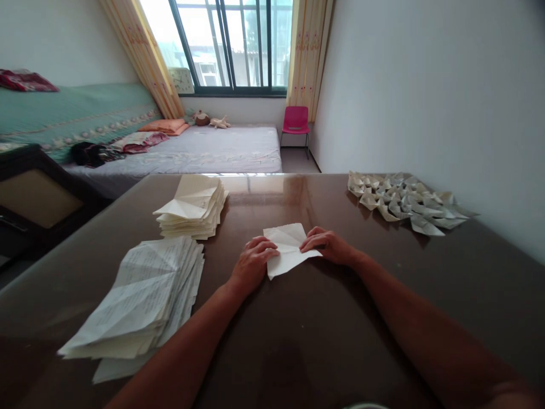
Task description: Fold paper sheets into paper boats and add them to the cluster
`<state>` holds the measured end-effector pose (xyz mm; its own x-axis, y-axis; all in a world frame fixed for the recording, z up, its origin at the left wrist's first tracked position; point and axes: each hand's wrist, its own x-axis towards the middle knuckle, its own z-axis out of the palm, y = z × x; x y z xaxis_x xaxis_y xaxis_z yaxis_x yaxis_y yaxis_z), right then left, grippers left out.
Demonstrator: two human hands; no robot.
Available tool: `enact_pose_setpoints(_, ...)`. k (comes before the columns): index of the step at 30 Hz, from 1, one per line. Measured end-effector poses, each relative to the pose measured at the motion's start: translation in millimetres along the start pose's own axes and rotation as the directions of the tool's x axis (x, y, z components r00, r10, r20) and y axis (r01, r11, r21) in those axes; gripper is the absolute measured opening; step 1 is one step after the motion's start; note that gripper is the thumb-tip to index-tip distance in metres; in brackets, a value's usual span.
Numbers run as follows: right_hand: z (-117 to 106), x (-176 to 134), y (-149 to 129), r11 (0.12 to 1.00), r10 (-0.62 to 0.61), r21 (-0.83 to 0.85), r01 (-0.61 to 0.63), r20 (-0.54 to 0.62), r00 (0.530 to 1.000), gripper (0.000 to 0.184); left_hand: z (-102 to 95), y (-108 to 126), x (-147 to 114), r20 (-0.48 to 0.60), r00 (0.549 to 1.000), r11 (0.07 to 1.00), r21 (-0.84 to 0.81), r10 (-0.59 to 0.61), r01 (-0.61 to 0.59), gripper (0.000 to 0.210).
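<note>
A small sheet of white paper (287,258) with crease lines lies on the brown table in front of me, partly folded. My left hand (254,260) grips its left edge, fingers on top and the thumb hidden. On the opposite side my right hand (326,244) pinches the right edge with bent fingers. To the left are two stacks of creased paper: a nearer stack with writing (136,284) and a cream stack (191,207) farther back. Several folded paper boats (395,196) stand in a cluster at the far right.
The glossy brown table (306,341) reaches to the white wall (426,102) on the right. Beyond it are a bed (230,147), a pink chair (295,120) and a window. A dark wooden chair (42,193) stands at the left. A pale rim shows at the bottom edge.
</note>
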<state>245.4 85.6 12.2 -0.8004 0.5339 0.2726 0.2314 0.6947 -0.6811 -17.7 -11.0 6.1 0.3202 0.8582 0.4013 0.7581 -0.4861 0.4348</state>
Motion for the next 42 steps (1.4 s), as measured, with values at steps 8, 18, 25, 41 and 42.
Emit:
enact_pose_setpoints(8,-7,0,-4,0.985,0.166,0.03,-0.168,0.068,0.984,0.03,-8.0,5,-4,0.113,0.993,0.998,0.052,-0.027,0.021,0.025)
enact_pose_setpoints(18,17,14,-6,0.884,0.399,-0.131,-0.45,-0.293,0.869,0.027,4.1,9,5,-0.069,0.869,0.871,-0.009,-0.49,0.491,0.049)
enact_pose_setpoints(25,21,15,-12,0.859,0.396,-0.21,-0.466,-0.304,0.866,0.032,2.2,15,6,-0.047,0.933,0.91,0.208,-0.358,0.359,0.033)
enact_pose_setpoints(41,26,16,-13,0.813,0.378,-0.329,-0.48,-0.329,0.866,0.016,5.9,17,8,-0.001,0.938,0.859,0.401,-0.346,0.317,0.031)
enact_pose_setpoints(42,26,16,-14,0.809,0.382,-0.334,-0.484,-0.327,0.864,0.015,6.2,17,8,0.002,0.939,0.858,0.407,-0.345,0.314,0.031)
